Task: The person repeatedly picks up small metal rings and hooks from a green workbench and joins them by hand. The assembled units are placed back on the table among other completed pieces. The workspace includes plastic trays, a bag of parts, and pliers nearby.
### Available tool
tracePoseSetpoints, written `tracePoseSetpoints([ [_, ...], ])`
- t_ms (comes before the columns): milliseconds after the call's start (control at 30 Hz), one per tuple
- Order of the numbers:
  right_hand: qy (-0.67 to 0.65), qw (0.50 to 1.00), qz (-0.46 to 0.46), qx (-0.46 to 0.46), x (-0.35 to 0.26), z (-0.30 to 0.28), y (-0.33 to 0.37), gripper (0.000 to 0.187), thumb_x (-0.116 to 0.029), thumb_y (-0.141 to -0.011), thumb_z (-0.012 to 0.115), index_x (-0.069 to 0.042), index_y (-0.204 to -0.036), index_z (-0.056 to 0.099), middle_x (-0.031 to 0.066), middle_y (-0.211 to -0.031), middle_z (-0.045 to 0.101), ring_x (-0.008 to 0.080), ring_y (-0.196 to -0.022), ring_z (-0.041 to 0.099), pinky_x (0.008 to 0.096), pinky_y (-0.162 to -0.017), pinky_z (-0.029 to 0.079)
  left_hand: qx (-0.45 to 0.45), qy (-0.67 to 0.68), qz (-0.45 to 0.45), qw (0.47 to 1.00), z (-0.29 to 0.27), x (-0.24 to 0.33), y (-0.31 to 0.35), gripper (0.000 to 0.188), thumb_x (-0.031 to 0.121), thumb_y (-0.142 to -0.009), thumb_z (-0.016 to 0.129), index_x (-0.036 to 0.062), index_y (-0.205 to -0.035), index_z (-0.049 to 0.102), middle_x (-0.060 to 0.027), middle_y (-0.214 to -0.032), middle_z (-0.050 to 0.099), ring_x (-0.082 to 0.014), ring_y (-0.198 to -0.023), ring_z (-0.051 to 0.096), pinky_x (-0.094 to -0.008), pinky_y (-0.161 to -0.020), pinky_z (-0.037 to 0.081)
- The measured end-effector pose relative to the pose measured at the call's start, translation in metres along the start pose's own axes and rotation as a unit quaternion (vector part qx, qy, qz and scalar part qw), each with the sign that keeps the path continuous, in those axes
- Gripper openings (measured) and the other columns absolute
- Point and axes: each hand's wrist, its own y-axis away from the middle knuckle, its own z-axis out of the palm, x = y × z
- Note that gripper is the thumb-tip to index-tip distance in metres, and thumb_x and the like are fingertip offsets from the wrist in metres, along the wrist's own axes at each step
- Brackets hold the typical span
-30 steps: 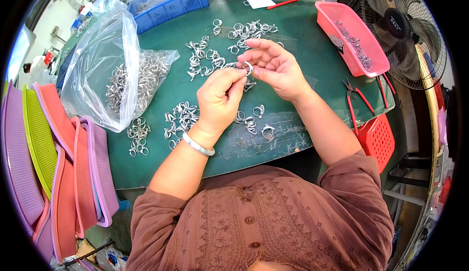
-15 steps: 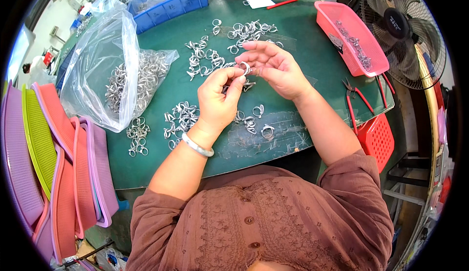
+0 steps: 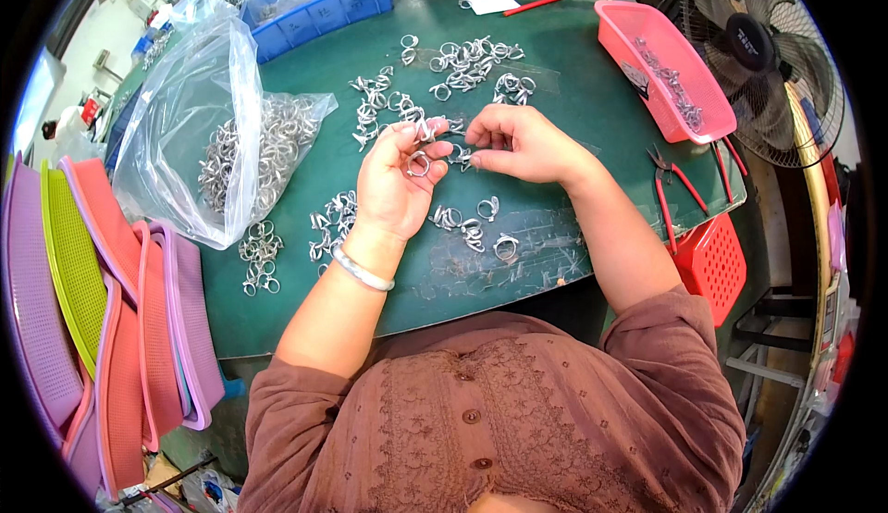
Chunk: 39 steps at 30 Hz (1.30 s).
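My left hand [image 3: 393, 180] is turned partly palm up, its fingers curled round a silver-coloured metal ring [image 3: 418, 164]. More rings lie right beyond its fingertips, and some overlap them in view. My right hand [image 3: 527, 146] hovers just to the right, thumb and forefinger parted, with nothing visible between them. Close to its thumb tip lies a small group of rings [image 3: 460, 155]; whether they touch is unclear. Farther off on the green table is a loose heap of rings [image 3: 467, 61]. Another pile [image 3: 333, 222] sits left of my left wrist, partly hidden by it.
A clear plastic bag [image 3: 264, 148] full of rings stands at left, near a blue crate [image 3: 324, 13]. At right are a pink basket [image 3: 661, 74], red-handled pliers [image 3: 680, 189] and a fan [image 3: 754, 46]. Stacked coloured baskets [image 3: 102, 300] rise at far left. A red pencil [image 3: 535, 5] lies far back.
My hands have drawn apart. The left has moved slightly left and turned palm up with a ring; the right has lowered toward the rings on the table, uncovering a cluster behind it.
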Motion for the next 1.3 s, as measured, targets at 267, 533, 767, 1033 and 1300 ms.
tracePoseSetpoints([
  [267,-0.055,0.997,0.035,0.045,0.016,0.003,-0.005,0.013,-0.009,-0.077,0.062,0.001,-0.085,0.061,0.0058,-0.073,0.061,0.0114,-0.066,0.055,0.0261,-0.062,0.045,0.066,-0.100,0.001,0.993,-0.004,-0.003,-0.003,0.010,0.010,-0.082,0.053,0.0068,-0.092,0.055,-0.0061,-0.080,0.060,-0.0159,-0.067,0.059,-0.0235,-0.051,0.044],
  [533,-0.187,0.969,0.145,0.077,0.007,0.002,-0.007,0.013,-0.012,-0.080,0.062,-0.003,-0.089,0.064,-0.0020,-0.071,0.058,0.0051,-0.061,0.050,0.0192,-0.056,0.041,0.028,-0.371,-0.004,0.928,0.003,-0.012,-0.001,0.029,0.013,-0.081,0.060,0.0032,-0.108,0.055,0.0032,-0.071,0.053,-0.0041,-0.055,0.046,-0.0163,-0.045,0.036],
  [767,-0.182,0.972,0.130,0.071,0.007,0.005,-0.007,0.012,-0.011,-0.081,0.061,-0.002,-0.088,0.063,-0.0025,-0.071,0.058,0.0052,-0.061,0.051,0.0195,-0.056,0.042,-0.006,-0.381,-0.004,0.924,0.000,-0.015,-0.003,0.028,0.013,-0.081,0.063,0.0025,-0.107,0.057,0.0052,-0.071,0.053,-0.0022,-0.055,0.043,-0.0158,-0.048,0.035],
  [1033,-0.083,0.992,0.053,0.084,0.008,0.007,-0.005,0.014,-0.010,-0.080,0.060,0.001,-0.089,0.061,0.0045,-0.076,0.062,0.0084,-0.071,0.055,0.0243,-0.066,0.046,-0.006,-0.493,0.073,0.867,-0.007,-0.018,-0.006,0.026,0.007,-0.078,0.065,0.0021,-0.103,0.060,0.0055,-0.070,0.050,-0.0030,-0.060,0.042,-0.0173,-0.053,0.036],
  [1300,-0.124,0.986,0.044,0.105,0.008,0.007,-0.006,0.011,-0.008,-0.082,0.058,-0.001,-0.089,0.062,-0.0024,-0.072,0.057,0.0043,-0.063,0.048,0.0201,-0.057,0.042,-0.006,-0.596,0.179,0.783,-0.005,-0.019,-0.004,0.029,0.006,-0.073,0.067,0.0023,-0.101,0.062,0.0032,-0.067,0.049,-0.0053,-0.060,0.043,-0.0201,-0.056,0.040],
])
